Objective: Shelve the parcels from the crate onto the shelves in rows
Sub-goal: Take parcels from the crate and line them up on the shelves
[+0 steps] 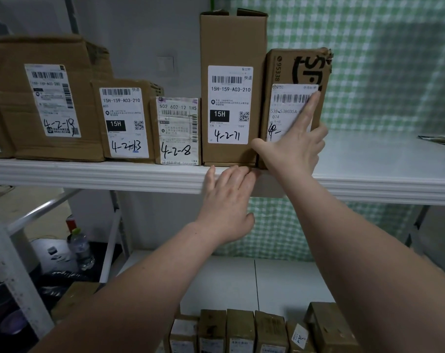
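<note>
Just right of the tall parcel [231, 42] marked 4-2-71, the right hand [296, 149] lies spread against the front of the end parcel [292, 70], a brown box printed 95338 that stands upright and touches the tall parcel's side. Its index finger runs straight up the white label to the barcode. The thumb stretches left to the foot of the tall parcel, and the other fingers reach the box's right edge; whether they hook round it cannot be told. Directly below the tall parcel, the left hand [226, 207] is flat and holds nothing, its straight fingertips against the front lip of the white upper shelf [89, 174]. The two hands are apart, the left lower and a little to the left. Left of the tall parcel the row carries on along the same shelf. First comes a small parcel [177, 131] marked 4-2-8, then a medium one [124, 123] marked 4-2-13, then a large carton [45, 98] at the far left. All stand with their labels facing out. Right of the tall parcel, beyond the end parcel, hangs a green checked curtain [369, 59]. Well below the tall parcel, a lower shelf [280, 281] shows, and a second row of small parcels [241, 329] stands at the bottom edge of the view. Down to the left of it, a clear water bottle [80, 248] stands near the floor.
</note>
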A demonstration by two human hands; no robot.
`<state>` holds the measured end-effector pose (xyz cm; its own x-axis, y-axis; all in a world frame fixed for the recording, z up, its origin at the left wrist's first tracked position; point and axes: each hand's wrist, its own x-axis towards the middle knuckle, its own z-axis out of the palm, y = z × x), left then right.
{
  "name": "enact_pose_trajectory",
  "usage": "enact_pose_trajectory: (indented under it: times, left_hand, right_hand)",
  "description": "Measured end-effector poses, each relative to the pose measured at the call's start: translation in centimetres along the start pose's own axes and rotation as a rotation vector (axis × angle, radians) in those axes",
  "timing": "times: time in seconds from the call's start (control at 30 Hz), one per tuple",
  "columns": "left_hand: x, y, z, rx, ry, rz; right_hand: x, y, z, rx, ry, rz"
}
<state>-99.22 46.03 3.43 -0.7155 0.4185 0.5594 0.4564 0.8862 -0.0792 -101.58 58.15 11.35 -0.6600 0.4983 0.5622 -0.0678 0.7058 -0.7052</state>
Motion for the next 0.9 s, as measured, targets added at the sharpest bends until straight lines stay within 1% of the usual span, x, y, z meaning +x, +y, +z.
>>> enact_pose_trajectory:
  times: [0.23,0.3,0.4,0.47,0.5,0.53,0.57,0.63,0.73,0.9]
  left_hand:
    - [0.0,0.0,-0.5,-0.012,-0.056,-0.003]
    - [-0.2,-0.1,-1.0,-0.042,-0.068,0.002]
    - [-0.9,-0.3,-1.9,-0.084,-0.070,-0.022]
    - [-2.1,-0.6,-2.5,-0.109,-0.036,-0.067]
    - [-2.8,-0.9,-2.5,-0.128,-0.011,-0.098]
    - [-3.7,-1.2,-2.6,-0.152,0.013,-0.137]
    - [-4.7,-1.5,-2.7,-0.179,0.030,-0.180]
    - [-6.9,-2.1,-2.8,-0.238,0.024,-0.257]
    - [-11.6,-3.5,-2.8,-0.285,-0.115,-0.354]
    - [-21.6,-6.7,-4.1,-0.318,-0.214,-0.539]
  right_hand:
    - [-0.3,1.3,-0.9,0.041,-0.068,-0.043]
    - [-0.9,1.7,-1.1,0.037,0.001,-0.055]
    - [-2.5,1.9,-1.2,0.102,0.189,-0.120]
    - [-3.9,1.8,-1.1,0.174,0.285,-0.203]
    - [-4.7,1.7,-0.9,0.209,0.286,-0.261]
    - [-5.5,1.6,-0.6,0.246,0.239,-0.318]
    - [-6.5,1.5,-0.3,0.279,0.147,-0.351]
    - [-8.8,1.3,0.4,0.306,-0.082,-0.327]
    - [-13.2,1.1,1.4,0.260,-0.340,-0.281]
    - [-22.5,-0.4,3.0,0.202,-0.680,-0.294]
